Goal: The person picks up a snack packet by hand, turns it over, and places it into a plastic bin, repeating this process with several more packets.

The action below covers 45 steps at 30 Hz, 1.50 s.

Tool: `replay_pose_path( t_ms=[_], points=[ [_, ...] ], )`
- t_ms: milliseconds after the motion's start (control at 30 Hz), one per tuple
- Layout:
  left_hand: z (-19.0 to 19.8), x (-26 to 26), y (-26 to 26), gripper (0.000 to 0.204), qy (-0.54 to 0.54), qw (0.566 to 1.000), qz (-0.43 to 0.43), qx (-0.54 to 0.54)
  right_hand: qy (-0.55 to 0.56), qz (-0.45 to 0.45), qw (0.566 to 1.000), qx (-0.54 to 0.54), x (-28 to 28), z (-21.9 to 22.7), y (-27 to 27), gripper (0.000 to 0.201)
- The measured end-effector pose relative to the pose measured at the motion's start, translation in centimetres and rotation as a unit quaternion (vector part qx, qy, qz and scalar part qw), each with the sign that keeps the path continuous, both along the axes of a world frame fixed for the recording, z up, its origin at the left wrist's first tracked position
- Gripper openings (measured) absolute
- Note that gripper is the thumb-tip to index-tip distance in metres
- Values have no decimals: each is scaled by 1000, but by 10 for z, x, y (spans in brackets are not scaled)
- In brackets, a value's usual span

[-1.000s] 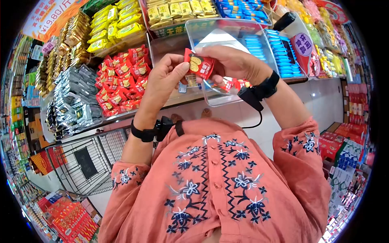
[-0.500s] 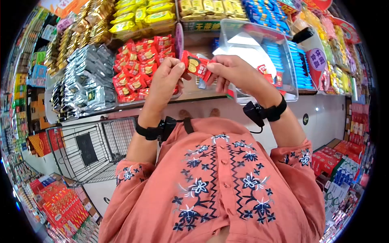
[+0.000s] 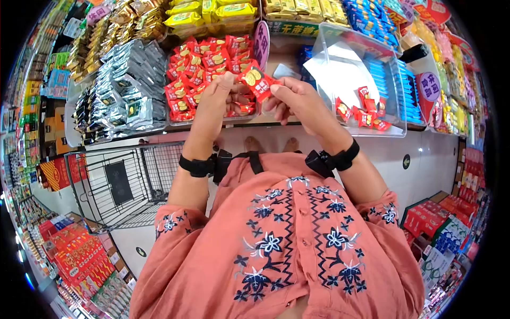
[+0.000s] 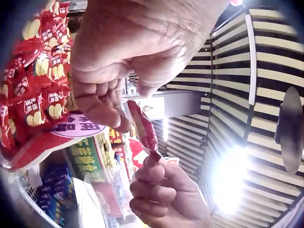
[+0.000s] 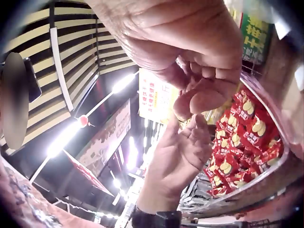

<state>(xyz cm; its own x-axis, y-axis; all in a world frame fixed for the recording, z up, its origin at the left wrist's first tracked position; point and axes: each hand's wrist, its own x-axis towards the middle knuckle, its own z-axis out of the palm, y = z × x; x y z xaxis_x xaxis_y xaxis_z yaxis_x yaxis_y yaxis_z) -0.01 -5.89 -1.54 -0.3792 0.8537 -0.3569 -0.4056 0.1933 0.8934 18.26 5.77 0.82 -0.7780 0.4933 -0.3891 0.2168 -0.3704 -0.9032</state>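
A small red snack packet (image 3: 256, 81) with a picture of round yellow biscuits is pinched at its right end by my right hand (image 3: 302, 103). Seen edge-on in the left wrist view, the packet (image 4: 144, 127) rises from the right hand's thumb and fingers. My left hand (image 3: 215, 109) is close at the packet's other end, its fingers loosely bent and its thumb apart from them. In the right wrist view the packet is hidden behind the right hand (image 5: 190, 52). More such red packets (image 3: 212, 58) fill a bin behind the left hand.
To the right, a clear plastic box (image 3: 396, 80) holds several red packets (image 3: 366, 114). Silver packets (image 3: 127, 85), yellow packs (image 3: 234, 11) and blue packs (image 3: 372, 21) fill neighbouring bins. A wire shopping cart (image 3: 127, 181) stands at the lower left.
The view has shifted, so the display sits further left relative to the hands. My left thumb has come off the packet, which the right hand keeps by its right end.
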Motion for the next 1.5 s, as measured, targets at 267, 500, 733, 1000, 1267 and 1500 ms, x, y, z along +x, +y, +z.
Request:
replay_pose_path(
  t_ms=[267, 500, 733, 1000, 1267, 1500],
  points=[
    [-10, -9, -2, 29, 99, 995, 11, 31, -9, 29, 999, 20, -26, -30, -12, 34],
    [-35, -105, 2, 39, 504, 862, -52, -23, -35, -30, 999, 20, -14, -25, 0, 35],
    [-53, -92, 5, 32, 661, 739, -121, -52, -47, -26, 999, 2, 2, -35, -5, 32],
    [-67, -89, 16, 29, 671, 734, -104, -29, -54, -19, 998, 14, 8, -37, -5, 26],
    [-72, -89, 26, 27, 663, 743, -87, -34, -57, 10, 998, 3, 10, -40, -1, 35],
    [-83, -86, 8, 24, 690, 715, -105, -44, -71, 5, 997, 7, 13, -40, -1, 32]
  ],
)
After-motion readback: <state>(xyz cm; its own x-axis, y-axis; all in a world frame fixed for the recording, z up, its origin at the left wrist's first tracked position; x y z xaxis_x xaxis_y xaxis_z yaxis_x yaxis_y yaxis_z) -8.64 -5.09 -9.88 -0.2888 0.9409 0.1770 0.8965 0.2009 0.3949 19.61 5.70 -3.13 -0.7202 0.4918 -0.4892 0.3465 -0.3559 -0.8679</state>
